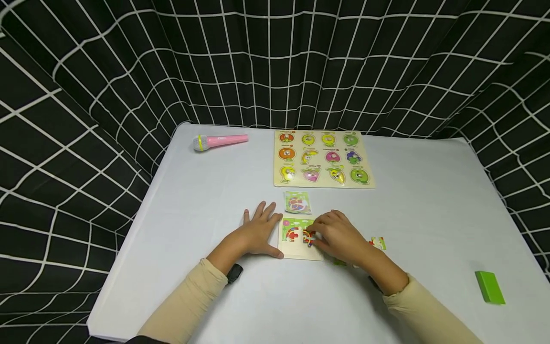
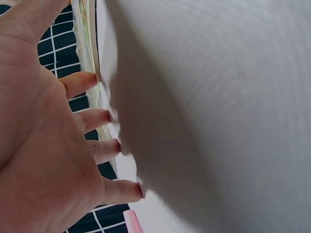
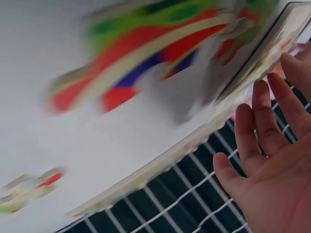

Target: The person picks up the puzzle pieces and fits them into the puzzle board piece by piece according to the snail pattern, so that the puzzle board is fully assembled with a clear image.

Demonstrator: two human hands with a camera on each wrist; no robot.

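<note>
A small wooden jigsaw board [image 1: 296, 251] lies on the white table, with green, red and pink picture parts along its top and left. My left hand [image 1: 258, 234] is spread beside it, thumb and index fingertip at its left edge. In the left wrist view the fingers of the left hand [image 2: 53, 136] reach down to the table. My right hand [image 1: 339, 234] pinches a rainbow-striped jigsaw piece [image 1: 308, 238] over the board's middle. The right wrist view shows the right hand [image 3: 277, 141] with its fingers bent at the board; the held piece is hidden there.
Loose jigsaw pieces [image 3: 146, 58] lie near the right wrist, another [image 1: 378, 242] farther right. A picture card [image 1: 297, 202] sits just above the board. Behind stand a fruit peg puzzle [image 1: 320, 165] and a pink toy microphone [image 1: 221, 141]. A green block [image 1: 490, 287] is far right.
</note>
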